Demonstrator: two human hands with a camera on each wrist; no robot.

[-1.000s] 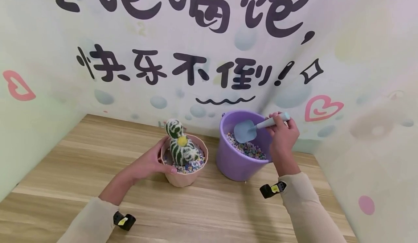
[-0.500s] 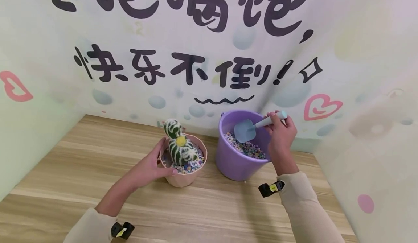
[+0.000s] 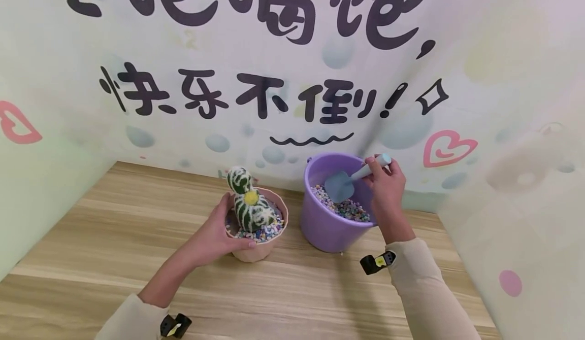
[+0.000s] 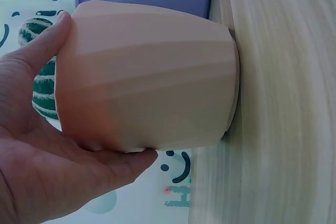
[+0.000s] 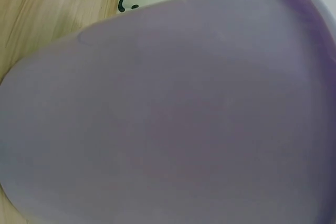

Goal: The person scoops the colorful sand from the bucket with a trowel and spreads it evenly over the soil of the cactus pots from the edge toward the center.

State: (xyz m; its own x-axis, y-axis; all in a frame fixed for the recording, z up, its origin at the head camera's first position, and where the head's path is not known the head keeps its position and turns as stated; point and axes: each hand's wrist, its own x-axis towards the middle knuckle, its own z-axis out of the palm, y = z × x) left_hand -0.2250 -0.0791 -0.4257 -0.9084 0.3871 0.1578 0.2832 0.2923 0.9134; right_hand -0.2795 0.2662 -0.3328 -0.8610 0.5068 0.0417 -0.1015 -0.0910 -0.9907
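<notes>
My left hand (image 3: 211, 237) grips the pink flower pot (image 3: 257, 251) from its left side, thumb over the near rim; in the left wrist view the fingers (image 4: 118, 169) lie along the wall of the pot. In the pot a green and white striped cactus (image 3: 251, 213) with a yellow flower leans among coloured pebbles (image 3: 266, 232). My right hand (image 3: 387, 190) holds a light blue trowel (image 3: 339, 188) by its handle. The blade is down inside the purple bucket (image 3: 331, 236), at the coloured pebbles (image 3: 349, 209) there. The bucket's wall fills the right wrist view.
Pot and bucket stand side by side on a wood-grain table (image 3: 256, 299), a narrow gap between them. Close behind is a white printed backdrop (image 3: 183, 147) with large black characters. Another wall (image 3: 512, 218) rises at the right.
The trowel has dipped slightly lower and to the left in the bucket, my right hand moving with it. My left hand keeps its hold on the pot. The view has shifted a little.
</notes>
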